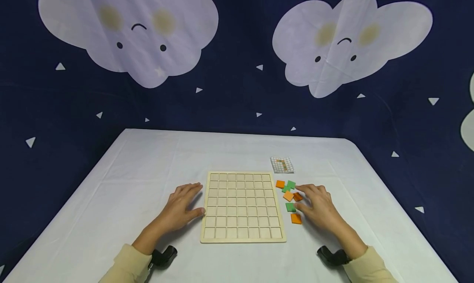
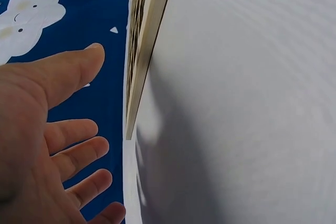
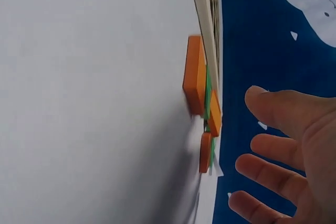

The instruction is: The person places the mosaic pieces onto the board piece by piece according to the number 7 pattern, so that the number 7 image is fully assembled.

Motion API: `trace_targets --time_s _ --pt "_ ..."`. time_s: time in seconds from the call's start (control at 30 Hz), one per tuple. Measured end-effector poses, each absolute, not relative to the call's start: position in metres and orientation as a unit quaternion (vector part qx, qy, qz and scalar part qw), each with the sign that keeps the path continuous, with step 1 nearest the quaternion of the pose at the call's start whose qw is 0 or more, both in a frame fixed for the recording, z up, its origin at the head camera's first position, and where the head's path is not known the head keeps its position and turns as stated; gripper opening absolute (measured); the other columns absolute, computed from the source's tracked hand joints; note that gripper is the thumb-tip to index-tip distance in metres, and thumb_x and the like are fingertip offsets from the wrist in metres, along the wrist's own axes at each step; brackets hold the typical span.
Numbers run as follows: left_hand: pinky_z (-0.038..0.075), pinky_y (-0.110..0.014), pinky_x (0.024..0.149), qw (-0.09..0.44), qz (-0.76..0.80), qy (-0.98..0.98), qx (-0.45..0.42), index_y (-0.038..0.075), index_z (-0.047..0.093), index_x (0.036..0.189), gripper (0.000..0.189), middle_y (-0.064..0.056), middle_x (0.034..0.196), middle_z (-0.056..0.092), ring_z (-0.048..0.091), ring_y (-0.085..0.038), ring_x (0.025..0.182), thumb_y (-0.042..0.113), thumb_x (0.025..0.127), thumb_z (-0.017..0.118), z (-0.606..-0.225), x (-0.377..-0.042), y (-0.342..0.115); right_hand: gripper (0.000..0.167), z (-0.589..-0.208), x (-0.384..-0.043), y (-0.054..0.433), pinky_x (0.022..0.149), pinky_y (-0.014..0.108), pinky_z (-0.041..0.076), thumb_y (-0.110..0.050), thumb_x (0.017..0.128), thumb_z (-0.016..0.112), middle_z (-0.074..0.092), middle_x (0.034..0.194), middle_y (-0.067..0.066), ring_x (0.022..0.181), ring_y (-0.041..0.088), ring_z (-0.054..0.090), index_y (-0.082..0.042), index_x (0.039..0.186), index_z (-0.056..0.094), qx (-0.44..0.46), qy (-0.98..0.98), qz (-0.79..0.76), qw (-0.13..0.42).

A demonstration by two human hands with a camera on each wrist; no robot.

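A light wooden grid board point(image 1: 242, 207) with bare square cells lies on the white table. My left hand point(image 1: 181, 207) is beside the board's left edge, fingers relaxed and spread, thumb tip right at the rim; the left wrist view shows this hand point(image 2: 58, 135) holding nothing. Right of the board lie several orange and green square tiles, among them a green tile point(image 1: 290, 207) and an orange tile point(image 1: 296, 219). Over their right side is my right hand point(image 1: 318, 205), its fingertips overlapping the tiles in the head view. In the right wrist view its fingers point(image 3: 273, 174) are apart, with nothing between them.
A small paper card point(image 1: 282, 165) printed with a grid and a coloured pattern lies behind the tiles. Black wrist mounts point(image 1: 163, 257) sit at both cuffs. A dark blue cloth point(image 1: 237, 106) with clouds hangs behind the table point(image 1: 111, 200).
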State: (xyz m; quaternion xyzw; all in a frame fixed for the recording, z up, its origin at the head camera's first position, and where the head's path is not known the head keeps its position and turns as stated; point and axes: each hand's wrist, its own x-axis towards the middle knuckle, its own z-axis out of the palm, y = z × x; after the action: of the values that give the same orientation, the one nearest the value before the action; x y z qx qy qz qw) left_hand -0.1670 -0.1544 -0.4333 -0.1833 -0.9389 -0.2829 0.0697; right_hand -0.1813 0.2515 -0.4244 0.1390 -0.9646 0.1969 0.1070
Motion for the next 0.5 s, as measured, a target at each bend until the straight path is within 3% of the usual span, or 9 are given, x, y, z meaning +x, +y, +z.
trace_targets --time_s 0.5 --pt "0.032 -0.049 0.095 0.047 -0.304 -0.933 -0.188 0.005 0.05 0.135 0.063 -0.012 0.14 0.05 0.04 -0.032 0.128 0.025 0.08 0.073 -0.435 -0.175 -0.152 0.045 -0.426 -0.194 0.262 0.086 0.043 0.035 -0.021 0.08 0.073 0.06 0.121 0.008 0.103 0.025 0.047 -0.01 0.122 0.062 0.126 -0.967 0.219 0.043"
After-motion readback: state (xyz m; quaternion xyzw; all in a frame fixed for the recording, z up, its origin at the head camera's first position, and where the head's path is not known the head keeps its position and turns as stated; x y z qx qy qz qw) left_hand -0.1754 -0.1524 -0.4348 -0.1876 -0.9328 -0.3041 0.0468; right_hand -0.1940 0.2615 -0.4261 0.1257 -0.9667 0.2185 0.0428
